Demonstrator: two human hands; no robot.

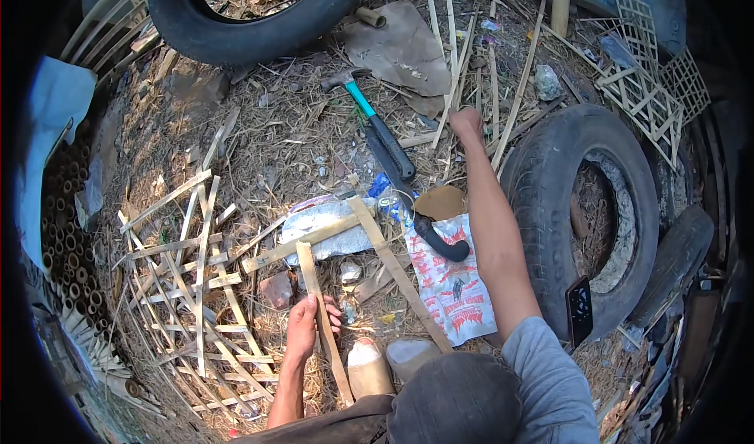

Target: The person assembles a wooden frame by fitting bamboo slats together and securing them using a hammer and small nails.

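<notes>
My left hand (pixel 305 324) is closed around a flat bamboo strip (pixel 326 342) that stands up in front of my knee. My right arm stretches far forward, and my right hand (pixel 466 126) is closed at a long thin bamboo strip (pixel 456 82) among others on the ground; its fingertips are hidden. Two more strips, one lying crosswise (pixel 302 242) and one slanting (pixel 402 275), meet at a corner between my arms. A claw hammer (pixel 363 102) with a teal and black handle lies ahead. Beside it is a dark tool with a hooked black handle (pixel 441 240).
A woven bamboo lattice (pixel 200 302) lies at left, near stacked bamboo tubes (pixel 71 247). Tyres stand at the far left (pixel 259 39) and right (pixel 534 169). A phone (pixel 579 310) leans by the right tyre. A printed white sack (pixel 455 302) lies on the littered ground.
</notes>
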